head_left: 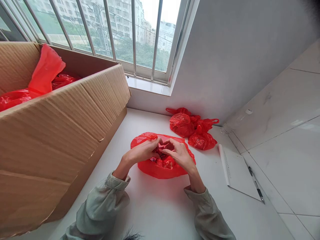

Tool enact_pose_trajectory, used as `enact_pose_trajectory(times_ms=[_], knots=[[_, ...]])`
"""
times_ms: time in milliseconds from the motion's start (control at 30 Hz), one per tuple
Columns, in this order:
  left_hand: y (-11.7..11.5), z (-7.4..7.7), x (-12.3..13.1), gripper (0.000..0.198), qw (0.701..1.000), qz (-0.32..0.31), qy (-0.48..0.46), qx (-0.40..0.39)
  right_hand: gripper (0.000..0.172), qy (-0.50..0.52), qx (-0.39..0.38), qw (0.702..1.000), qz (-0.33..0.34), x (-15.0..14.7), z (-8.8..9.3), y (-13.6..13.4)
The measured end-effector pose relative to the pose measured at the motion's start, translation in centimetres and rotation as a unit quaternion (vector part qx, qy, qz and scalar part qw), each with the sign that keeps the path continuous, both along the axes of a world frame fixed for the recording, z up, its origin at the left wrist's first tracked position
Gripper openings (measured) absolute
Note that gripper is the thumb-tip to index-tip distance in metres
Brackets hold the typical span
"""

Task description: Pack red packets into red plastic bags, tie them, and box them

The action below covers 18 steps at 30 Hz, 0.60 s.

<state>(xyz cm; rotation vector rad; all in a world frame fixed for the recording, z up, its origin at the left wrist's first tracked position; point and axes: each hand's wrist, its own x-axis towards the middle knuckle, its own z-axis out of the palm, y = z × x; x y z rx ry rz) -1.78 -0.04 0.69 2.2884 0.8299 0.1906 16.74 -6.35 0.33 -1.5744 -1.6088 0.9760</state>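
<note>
An open red plastic bag [160, 171] lies spread on the white tabletop with its mouth facing up. Inside it are small shiny red pieces [168, 163] with light patterning, too small to name. From the left, my left hand [147, 148] reaches over the bag's mouth, fingers and thumb curled inward. Opposite it, my right hand [178, 153] is curled the same way, the fingertips of both hands close together over the contents. A dark red piece shows between them, but my fingers partly hide what they grip.
Several tied red bags [182, 125] sit against the wall. A large cardboard box [62, 133] holding more red plastic bags [46, 70] stands at the left. To the right lie a spiral notepad [240, 173] and a pen [256, 185] beside the tiled wall. Behind is a barred window [133, 36].
</note>
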Motion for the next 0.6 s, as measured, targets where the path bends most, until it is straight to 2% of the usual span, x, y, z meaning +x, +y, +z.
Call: enact_pose_trajectory(times_ms=[67,200,367,600], knots=[[0.0,0.1,0.0,0.013,1.000,-0.006,-0.006,-0.004,0.016,0.008,-0.022,1.000,0.017,0.2,0.1,-0.1],[0.1,0.6,0.0,0.007,0.999,-0.002,-0.036,0.006,0.022,0.019,-0.029,0.997,0.067,0.8,0.2,-0.3],[-0.1,1.2,-0.2,0.008,0.998,-0.018,-0.049,-0.015,0.011,0.002,-0.024,0.998,0.055,1.1,-0.6,0.2],[0.2,0.6,0.3,0.011,0.998,-0.016,0.020,0.051,0.011,0.003,-0.001,0.998,0.068,1.3,-0.4,0.1]])
